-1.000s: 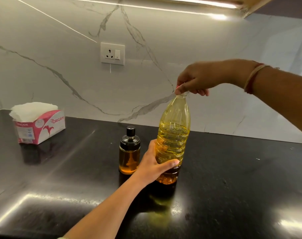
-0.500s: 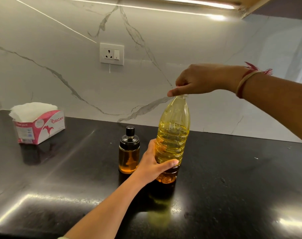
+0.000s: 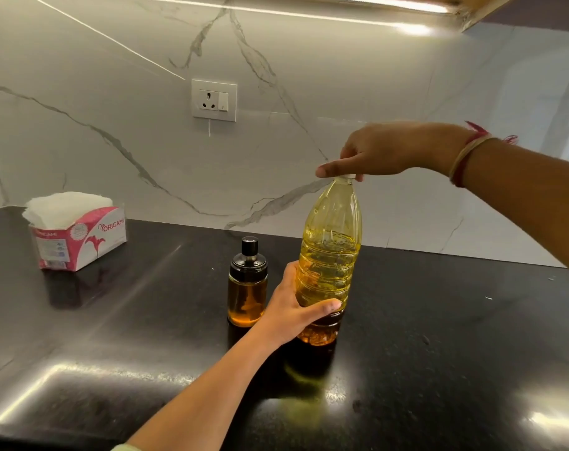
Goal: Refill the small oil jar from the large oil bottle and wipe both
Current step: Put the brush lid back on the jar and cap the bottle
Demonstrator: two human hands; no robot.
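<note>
Not much has changed from a second back, tbh. The right hand (image 3: 384, 151) is now seen lower and flatter over the white cap (image 3: 346, 176) of the large oil bottle (image 3: 328, 255). Back then the cap was pinched from the side with the knuckles raised. Now it's covered from above, with fingers curled round it and the thumb stretched out to the left. The left hand (image 3: 293, 314) is kept wrapped round the bottle's lower body, thumb across the front, same as before.

The bottle hasn't been shifted. It's stood upright near the middle of the black surface (image 3: 439, 320), well over half full of yellow oil, cap still on. The small oil jar (image 3: 247, 288) is found just beside it on the left, black lid on, gripped by neither hand.

Counted up:
- one large bottle
- one small jar
- one opened tissue pack (image 3: 78, 236), well off to the left
- one wall socket (image 3: 214, 100)
- two hands
</note>
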